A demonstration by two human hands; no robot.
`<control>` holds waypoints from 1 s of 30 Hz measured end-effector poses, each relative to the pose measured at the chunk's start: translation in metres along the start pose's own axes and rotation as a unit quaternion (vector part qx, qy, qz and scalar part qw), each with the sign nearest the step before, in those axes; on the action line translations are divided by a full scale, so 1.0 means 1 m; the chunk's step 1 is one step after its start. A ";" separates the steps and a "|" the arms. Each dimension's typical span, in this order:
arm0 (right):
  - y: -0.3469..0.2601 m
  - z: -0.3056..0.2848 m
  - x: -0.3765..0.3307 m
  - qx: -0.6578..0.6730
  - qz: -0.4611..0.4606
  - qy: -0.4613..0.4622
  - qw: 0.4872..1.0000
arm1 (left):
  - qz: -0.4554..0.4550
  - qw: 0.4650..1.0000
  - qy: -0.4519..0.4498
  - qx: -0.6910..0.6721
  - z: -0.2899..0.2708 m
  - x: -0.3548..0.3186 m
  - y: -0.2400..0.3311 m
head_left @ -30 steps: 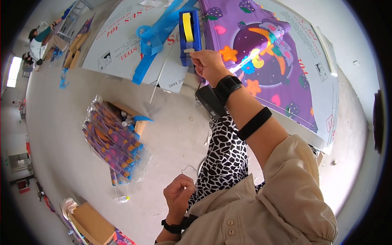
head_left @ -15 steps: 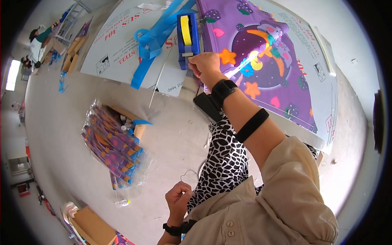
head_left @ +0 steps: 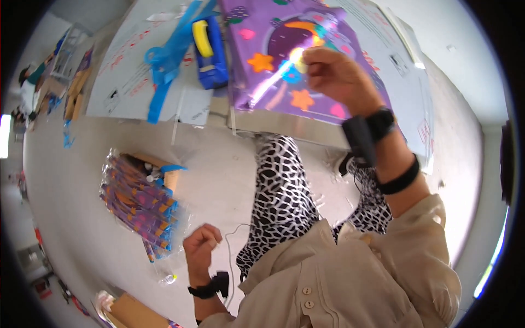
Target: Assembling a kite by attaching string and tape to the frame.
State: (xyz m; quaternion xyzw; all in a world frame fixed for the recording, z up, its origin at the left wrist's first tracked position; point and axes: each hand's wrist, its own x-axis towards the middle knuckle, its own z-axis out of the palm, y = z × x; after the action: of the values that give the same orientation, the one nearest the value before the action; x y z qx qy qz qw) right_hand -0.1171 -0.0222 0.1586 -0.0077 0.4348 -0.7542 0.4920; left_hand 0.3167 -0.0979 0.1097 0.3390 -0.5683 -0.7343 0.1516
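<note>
My right hand point(head_left: 334, 76) is raised over a glossy purple printed sheet or bag point(head_left: 249, 52) with orange stars, hearts and a crescent. Its thumb and fingers are pinched together, slightly blurred; anything between them is too small to make out. To the left of the purple piece, a blue tape dispenser point(head_left: 216, 71) with a yellow core point(head_left: 202, 39) stands on the table. Low beside my left leg, my left hand point(head_left: 202, 243) hangs with its fingers curled in, and whatever they may hold is hidden.
White printed sheeting point(head_left: 128, 82) covers the table, with blue ribbon-like strips point(head_left: 164, 65) on it. A clear-wrapped stack of purple pieces point(head_left: 139, 205) and a small bottle point(head_left: 169, 279) lie on the floor. An open cardboard box point(head_left: 134, 312) is lower left. People work far left.
My right hand has left the tape dispenser and moved right over the purple piece, still pinched. The view has shifted, and my left hand stays low with curled fingers.
</note>
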 end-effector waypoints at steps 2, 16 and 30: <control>-0.024 -0.051 -0.054 0.011 -0.025 -0.002 1.000 | 0.001 0.998 -0.067 0.022 0.008 0.023 0.014; 0.031 -0.275 -0.241 0.276 -0.142 0.214 0.926 | -0.008 0.957 -0.211 0.197 0.150 0.156 0.055; 0.021 -0.307 -0.198 0.080 -0.163 0.362 0.914 | 0.019 0.975 -0.104 0.195 0.184 0.224 0.018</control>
State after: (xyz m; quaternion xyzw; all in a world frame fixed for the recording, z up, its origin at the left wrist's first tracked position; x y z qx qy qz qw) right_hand -0.1349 0.3227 0.0362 0.2342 0.5144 -0.8072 0.1701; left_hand 0.0279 -0.1052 0.0761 0.2731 -0.7198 -0.6372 0.0370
